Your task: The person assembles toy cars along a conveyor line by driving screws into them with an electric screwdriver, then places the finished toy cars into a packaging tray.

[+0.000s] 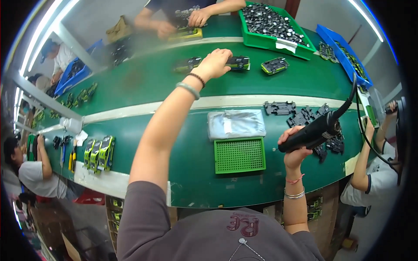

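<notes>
My left hand (213,64) reaches far across to the green conveyor belt, its thumb and fingers closed around one end of an upside-down toy car (240,63) with a black underside. Another toy car (189,65) lies just left of that hand, blurred. In my right hand (296,148) is a black electric screwdriver (310,133), held above the near bench with its cable running up to the right. Several black chassis plates (302,116) lie beside and behind it. A green perforated tray (240,155) and a wrapped pale-blue packet (236,124) sit between my arms.
Farther right on the belt lies a toy car (275,65). A green bin (278,26) of small black parts and a blue bin (346,56) stand at the back right. Across the belt, a co-worker's hands (198,18) work. Several yellow-green car bodies (106,152) stand at left.
</notes>
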### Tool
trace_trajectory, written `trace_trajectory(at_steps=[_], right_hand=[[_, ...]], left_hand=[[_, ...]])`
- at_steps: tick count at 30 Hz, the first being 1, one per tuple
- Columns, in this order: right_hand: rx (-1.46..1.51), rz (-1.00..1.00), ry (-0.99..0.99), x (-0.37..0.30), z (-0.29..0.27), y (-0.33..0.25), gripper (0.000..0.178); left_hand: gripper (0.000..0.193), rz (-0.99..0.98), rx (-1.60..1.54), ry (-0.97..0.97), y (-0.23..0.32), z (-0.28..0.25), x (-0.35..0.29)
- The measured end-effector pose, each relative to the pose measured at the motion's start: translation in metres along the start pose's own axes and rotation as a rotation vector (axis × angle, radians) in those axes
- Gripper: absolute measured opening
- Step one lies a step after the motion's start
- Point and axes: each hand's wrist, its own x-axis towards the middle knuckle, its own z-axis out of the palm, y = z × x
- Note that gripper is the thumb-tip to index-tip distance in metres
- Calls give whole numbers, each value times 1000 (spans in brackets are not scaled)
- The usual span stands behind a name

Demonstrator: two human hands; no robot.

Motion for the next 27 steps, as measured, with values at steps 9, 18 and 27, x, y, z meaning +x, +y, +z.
trace_trajectory(at_steps=[9,18,27], right_hand=[[7,26,69,3,-2,4,88],[-69,21,18,4,-8,4,92],[-64,5,51,1,-1,5,94]], left_hand=[[39,-106,24,-58,-1,41,18],[35,81,-314,1,115,-39,-87],[40,115,-212,-98,133,-24,-135]])
